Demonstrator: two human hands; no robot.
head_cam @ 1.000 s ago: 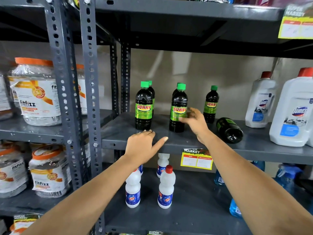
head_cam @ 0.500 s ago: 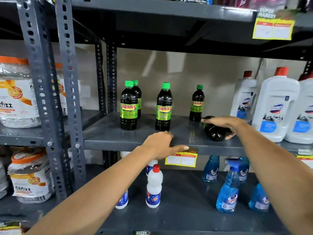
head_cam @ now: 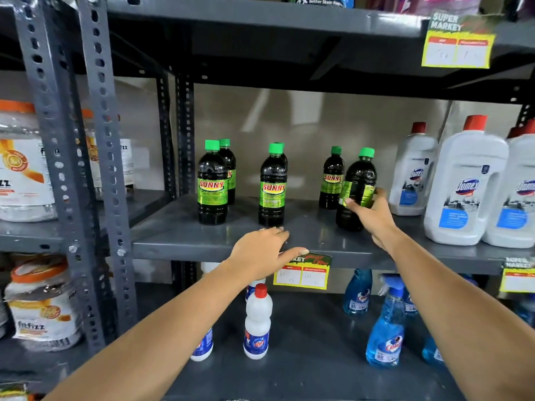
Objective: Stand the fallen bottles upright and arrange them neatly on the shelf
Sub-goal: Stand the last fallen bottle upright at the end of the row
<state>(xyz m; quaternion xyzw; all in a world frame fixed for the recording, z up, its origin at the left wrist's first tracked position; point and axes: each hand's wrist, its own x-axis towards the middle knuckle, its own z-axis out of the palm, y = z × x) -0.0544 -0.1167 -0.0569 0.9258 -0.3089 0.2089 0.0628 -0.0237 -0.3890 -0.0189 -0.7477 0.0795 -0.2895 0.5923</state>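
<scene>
Several dark Sunny bottles with green caps stand on the grey middle shelf. One pair is at the left, another pair in the middle, and a single bottle stands further back. My right hand grips one more dark bottle around its label, holding it nearly upright, tilted slightly, with its base at the shelf in front of the single bottle. My left hand rests flat on the shelf's front edge, fingers spread, holding nothing.
Large white Domex bottles with red caps stand close on the right. Small white bottles and blue spray bottles fill the shelf below. Big jars sit on the left rack past the perforated posts. A price tag hangs at the shelf edge.
My right hand let go of the middle bottle, reached right to the fallen bottle, took hold of it and raised it nearly upright. My left hand stayed on the shelf edge.
</scene>
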